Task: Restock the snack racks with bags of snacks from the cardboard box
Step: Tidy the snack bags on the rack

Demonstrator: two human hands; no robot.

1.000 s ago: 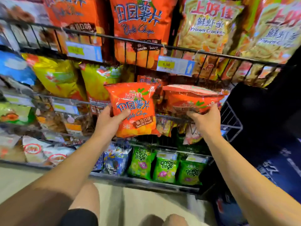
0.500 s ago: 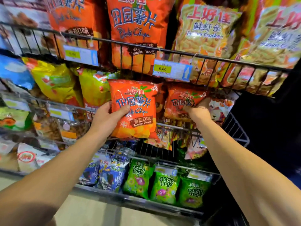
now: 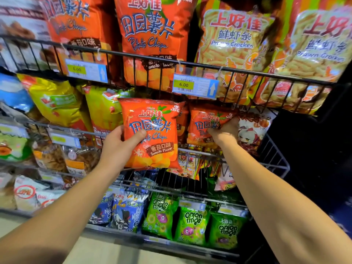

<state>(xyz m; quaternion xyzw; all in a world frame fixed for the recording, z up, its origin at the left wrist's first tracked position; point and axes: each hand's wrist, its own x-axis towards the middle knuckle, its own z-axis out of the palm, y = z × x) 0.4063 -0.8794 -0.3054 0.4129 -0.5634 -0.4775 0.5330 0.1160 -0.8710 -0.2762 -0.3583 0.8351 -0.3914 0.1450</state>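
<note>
At the centre of the frame a small orange foil bag of tomato-flavour potato chips (image 3: 152,133) is held upright in front of the middle wire rack (image 3: 274,159). The left hand (image 3: 119,144) grips it by its left edge, thumb curled across the printed front and the other fingers hidden behind. Just to its right, a second small orange chip bag (image 3: 204,123) sits in the middle rack, beneath the upper shelf's rail; the right hand (image 3: 225,131) grips its right side, fingers curled into the foil. Right of that hand stands a white bag printed with a cartoon figure (image 3: 251,130).

Above, the upper wire rack (image 3: 190,63) carries large orange potato chip bags (image 3: 150,35) at top centre and large yellow prawn cracker bags (image 3: 234,46) toward the upper right. Two price tags reading 6.00 (image 3: 194,86) hang from its front rail. Yellow-green bags (image 3: 57,101) fill the left of the frame. In the lower rack, green onion ring bags (image 3: 192,223) stand at lower centre, with blue bags (image 3: 127,212) beside them on the left.
</note>
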